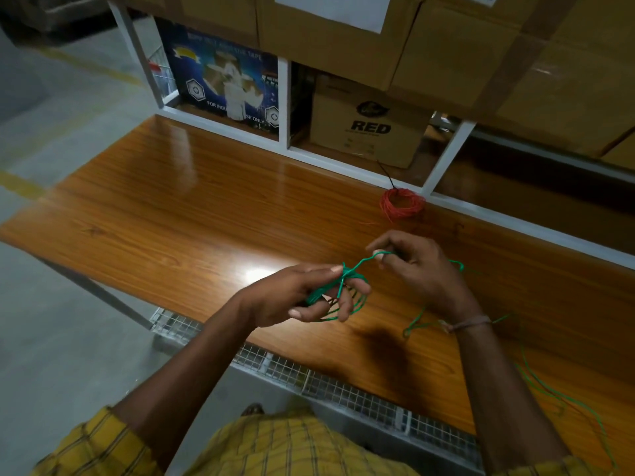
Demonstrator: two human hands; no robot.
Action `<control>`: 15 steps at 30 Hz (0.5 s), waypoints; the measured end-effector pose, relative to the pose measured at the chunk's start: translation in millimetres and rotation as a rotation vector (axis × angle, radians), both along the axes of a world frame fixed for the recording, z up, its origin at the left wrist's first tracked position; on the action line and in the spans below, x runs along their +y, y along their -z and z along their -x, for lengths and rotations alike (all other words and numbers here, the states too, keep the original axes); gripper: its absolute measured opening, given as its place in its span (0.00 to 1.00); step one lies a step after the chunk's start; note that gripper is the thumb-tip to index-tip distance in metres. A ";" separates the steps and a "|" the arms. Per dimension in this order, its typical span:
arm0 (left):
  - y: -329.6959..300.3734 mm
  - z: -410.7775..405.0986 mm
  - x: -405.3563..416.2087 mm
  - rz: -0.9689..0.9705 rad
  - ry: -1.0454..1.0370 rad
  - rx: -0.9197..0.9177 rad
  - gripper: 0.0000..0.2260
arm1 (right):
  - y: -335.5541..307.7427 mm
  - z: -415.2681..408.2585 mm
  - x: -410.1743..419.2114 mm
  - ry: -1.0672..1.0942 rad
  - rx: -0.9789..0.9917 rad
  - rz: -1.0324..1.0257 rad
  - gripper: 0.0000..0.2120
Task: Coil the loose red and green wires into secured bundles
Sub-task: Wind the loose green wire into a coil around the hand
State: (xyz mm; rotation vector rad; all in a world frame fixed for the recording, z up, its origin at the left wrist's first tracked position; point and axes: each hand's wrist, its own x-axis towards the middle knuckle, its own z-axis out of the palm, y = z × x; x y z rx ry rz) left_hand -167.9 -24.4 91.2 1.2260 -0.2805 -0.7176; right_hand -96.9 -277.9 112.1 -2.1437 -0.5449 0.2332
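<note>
A long wooden table (178, 207) with a glossy orange-brown top fills the middle of the view, set against a white metal shelf frame (282, 97). Large cardboard boxes (446, 46) sit stacked on the shelf above; below them stand a blue printed box (220, 73) and a smaller carton marked RED (369, 121). A wire mesh tray (343, 386) runs along the table's near edge.

The person wears a yellow checked shirt (292, 448), both forearms reaching over the table. The left hand (295, 297) holds a small green wire coil (338, 297), with loops wound round its curled fingers. The right hand (415, 262) pinches the green wire between thumb and forefinger, just beside the coil, the strand running taut between the 2 hands. The loose green wire (549, 389) trails off past the right wrist and along the table's right side.

Near the table's back edge lies the red wire bundle (402, 204), coiled, with a black tie (390, 178) sticking up from it
</note>
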 end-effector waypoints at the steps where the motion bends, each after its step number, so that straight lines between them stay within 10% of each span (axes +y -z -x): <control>1: -2.4 1.0 2.0 0.053 0.011 0.021 0.24 | 5.4 -0.5 2.9 -0.020 0.023 -0.024 0.06; 15: -48.8 -4.5 7.6 0.293 -0.031 -0.008 0.23 | 51.2 8.9 28.2 0.083 0.160 0.004 0.18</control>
